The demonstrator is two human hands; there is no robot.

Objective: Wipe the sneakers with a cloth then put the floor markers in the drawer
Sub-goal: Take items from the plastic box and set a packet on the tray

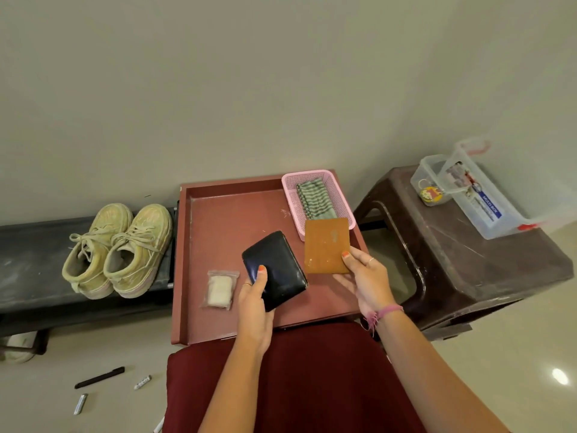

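Note:
A pair of pale green sneakers (118,250) stands on a black low bench (28,264) at the left. A green striped cloth (313,198) lies folded in a pink basket (315,178) at the back right of an open reddish drawer (218,220). Floor markers lie on the floor at lower left: a black one (99,377) and two white ones (142,381) (80,403). My left hand (254,295) grips a black wallet (276,268) above the drawer. My right hand (367,278) holds a brown wallet (326,245) beside it.
A small clear bag (219,289) with a whitish pad lies in the drawer. A dark red cushion (299,376) sits in front of me. A brown plastic stool (462,260) at the right carries clear plastic boxes (480,195). A white shoe (18,346) rests under the bench.

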